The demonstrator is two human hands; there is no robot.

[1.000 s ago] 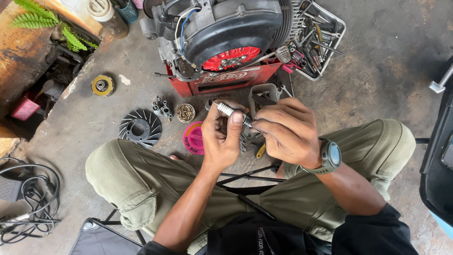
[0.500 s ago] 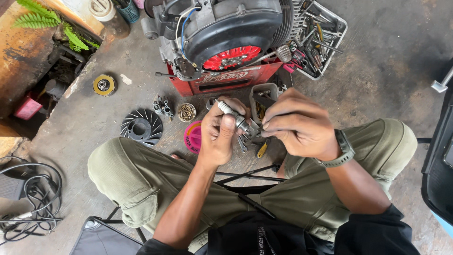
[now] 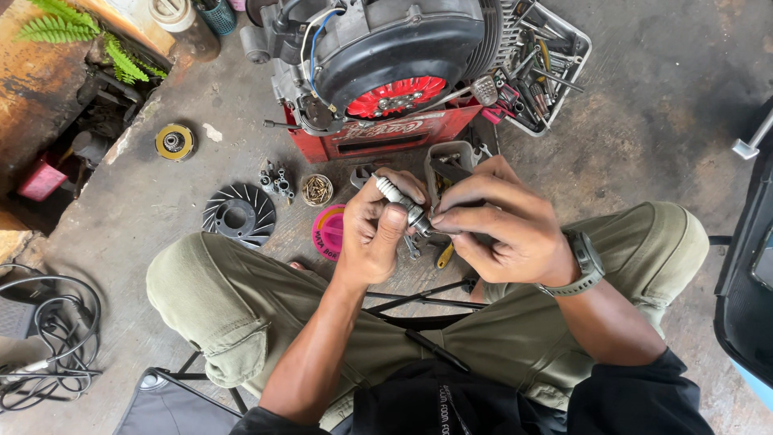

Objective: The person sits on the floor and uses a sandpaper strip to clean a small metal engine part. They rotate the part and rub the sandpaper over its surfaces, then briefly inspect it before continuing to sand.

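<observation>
Your left hand [image 3: 372, 238] was curled into a loose fist, thumb raised along its front, forearm angled up from your lap. Your right hand [image 3: 506, 229] met it fingertip to fingertip, fingers pinched, wrist bent inward.

- The spark plug [image 3: 400, 203] shows only its white upper end; its lower end is hidden between the fingers of the left hand [image 3: 374, 234] and the right hand [image 3: 503, 225].
- What the right hand's fingertips pinch is covered.
- The small tools [image 3: 427, 246] on the floor lie mostly under both hands.
- The engine [image 3: 386, 48] is cut off by the top edge.
- The tool tray [image 3: 539, 64] holds pieces too small to tell apart.
- The small tin [image 3: 316, 191] holds contents too small to make out.
</observation>
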